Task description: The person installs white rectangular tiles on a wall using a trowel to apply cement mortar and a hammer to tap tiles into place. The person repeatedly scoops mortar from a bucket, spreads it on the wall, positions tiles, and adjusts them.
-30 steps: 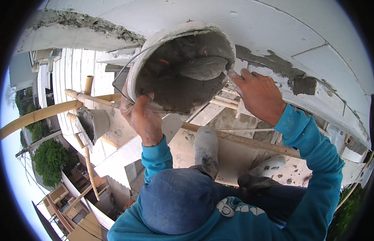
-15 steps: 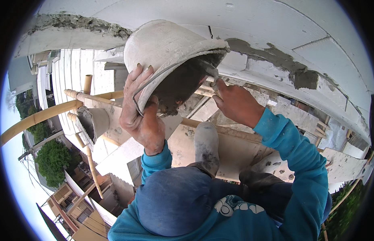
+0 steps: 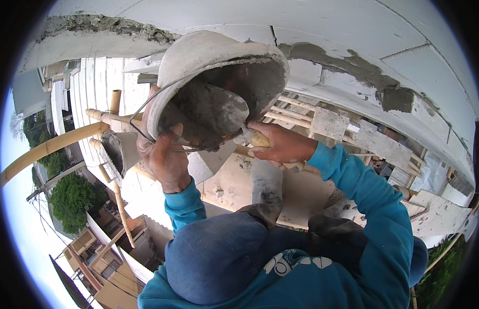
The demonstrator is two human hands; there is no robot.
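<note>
A mortar-crusted white bucket (image 3: pixel 198 54) is tipped on its side, its mouth facing me. My left hand (image 3: pixel 166 162) grips its rim from the left, thumb at the inner edge and the other fingers mostly hidden behind. The wire bail hangs by that hand. In my right hand (image 3: pixel 283 143) is the wooden handle of a trowel (image 3: pixel 224 108). Its grey, smeared blade lies within the bucket's mouth, against the dark inside. Wet-looking grey mortar (image 3: pixel 214 143) clings along the lower lip.
White block wall (image 3: pixel 353 26) runs across the top, with a grey mortar patch (image 3: pixel 396 99) on it. A second bucket (image 3: pixel 129 149) sits at left beside bamboo poles (image 3: pixel 54 152). My boot (image 3: pixel 266 188) rests on scaffold boards (image 3: pixel 306 198); roofs lie far below.
The bucket's mouth has turned more toward me and lowered slightly. My right hand has moved left and down, and the trowel blade now shows broadly inside the bucket.
</note>
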